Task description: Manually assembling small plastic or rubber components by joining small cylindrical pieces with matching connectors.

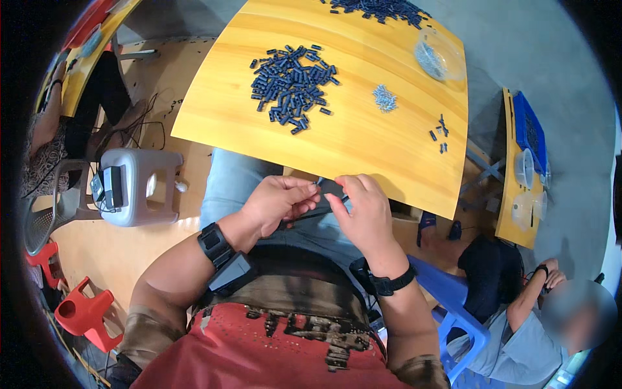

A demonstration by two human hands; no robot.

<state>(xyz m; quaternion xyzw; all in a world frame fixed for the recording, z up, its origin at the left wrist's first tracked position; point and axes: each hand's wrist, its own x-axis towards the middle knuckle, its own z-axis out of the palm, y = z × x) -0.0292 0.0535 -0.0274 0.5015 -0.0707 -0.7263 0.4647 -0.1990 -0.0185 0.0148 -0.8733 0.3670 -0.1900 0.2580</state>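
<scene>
Above my lap, just off the near edge of the yellow table [259, 139], both hands are close together. My left hand [275, 202] is closed in a pinch, a small dark piece [319, 182] showing at its fingertips. To its right, my right hand [364, 214] has its fingers curled toward the thumb; something small and dark shows between them, too little of it to name. Beyond the hands lies a heap of short black cylindrical parts [288, 87]. Right of that heap is a small pile of silvery screw-like pieces [384, 98].
A clear bowl of metal pieces [431, 58] and more black parts [379, 9] sit at the table's far side. Several loose parts [440, 133] lie near its right edge. A grey stool [146, 188] stands left; a person on a blue chair [457, 301] is at right.
</scene>
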